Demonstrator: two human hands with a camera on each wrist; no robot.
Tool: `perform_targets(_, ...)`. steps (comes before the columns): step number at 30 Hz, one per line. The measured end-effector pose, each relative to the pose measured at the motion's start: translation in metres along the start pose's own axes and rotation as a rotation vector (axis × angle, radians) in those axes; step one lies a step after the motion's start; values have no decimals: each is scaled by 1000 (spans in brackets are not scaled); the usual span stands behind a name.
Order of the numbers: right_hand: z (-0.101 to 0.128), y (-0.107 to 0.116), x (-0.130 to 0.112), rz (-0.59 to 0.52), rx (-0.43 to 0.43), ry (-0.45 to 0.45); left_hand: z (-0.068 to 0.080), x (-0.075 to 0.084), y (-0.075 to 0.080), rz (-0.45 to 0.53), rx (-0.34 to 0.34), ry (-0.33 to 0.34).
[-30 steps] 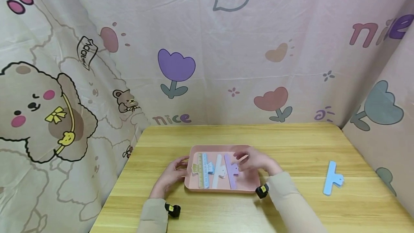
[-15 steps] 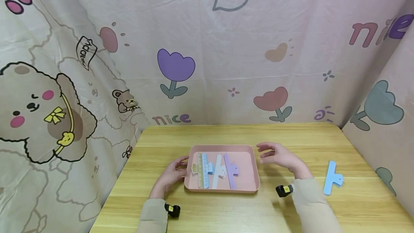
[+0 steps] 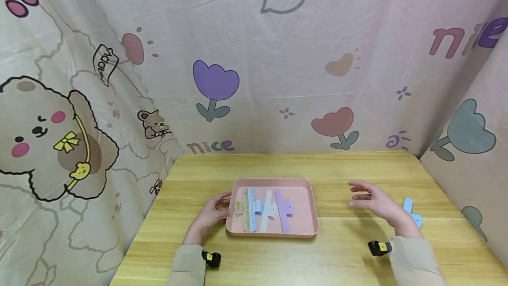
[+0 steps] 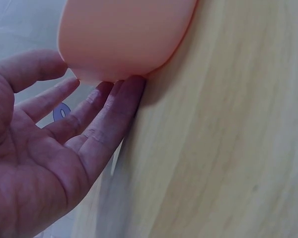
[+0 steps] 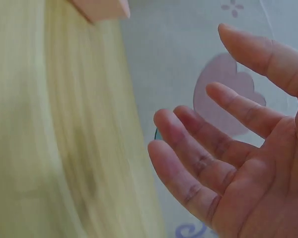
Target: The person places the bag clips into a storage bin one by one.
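A pink tray (image 3: 305,206) sits mid-table and holds several long clips: a yellow-green one (image 3: 243,208), a blue one (image 3: 254,206), a white one (image 3: 268,211) and a purple one (image 3: 283,210). My left hand (image 3: 212,215) rests on the table with straight fingers touching the tray's left rim (image 4: 124,44). My right hand (image 3: 375,202) hovers open and empty over the table, right of the tray. Just behind it lies a light blue clip (image 3: 412,213), partly hidden by the hand. The right wrist view shows spread, relaxed fingers (image 5: 223,148).
The wooden table (image 3: 333,255) is boxed in by cartoon-print curtains (image 3: 278,69) at the back and both sides. Small black wrist cameras (image 3: 379,248) sit on both sleeves.
My right hand left the purple clip in the tray and swept right across the table, ending near the light blue clip. The left hand stayed at the tray's rim.
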State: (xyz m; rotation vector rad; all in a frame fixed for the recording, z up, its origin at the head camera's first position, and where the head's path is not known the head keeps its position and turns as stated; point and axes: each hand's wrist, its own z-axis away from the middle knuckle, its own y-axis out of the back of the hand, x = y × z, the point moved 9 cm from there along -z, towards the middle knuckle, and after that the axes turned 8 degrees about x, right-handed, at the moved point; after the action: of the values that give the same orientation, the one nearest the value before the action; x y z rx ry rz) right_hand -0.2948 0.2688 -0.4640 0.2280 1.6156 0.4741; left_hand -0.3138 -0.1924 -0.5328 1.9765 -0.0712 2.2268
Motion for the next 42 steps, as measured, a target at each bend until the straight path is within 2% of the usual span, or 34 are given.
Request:
perform_targets(7,19,32,17,88,98,-51,-1,-3,2,-10,5,-5)
perform_targets(11,31,51,31,147,145,-120,-1,-6,2,-22,7,-6)
perform_targets(17,47,75,50,166,180,-216,-1,-7,2,-24,12,-7)
perform_targets(23,59,95,64,248,212,-272,-2,-5,2,-19,15,-7)
perform_targets(31,68,107,90,274,158,-439,-3,-6,3,-26,14,-1)
perform_targets(35,70,110,97,287,160,-467,-4,-6,2,-31,18,5)
perform_targets(42,69,108,110,289,195,-464,-4,-6,2,-30,21,5)
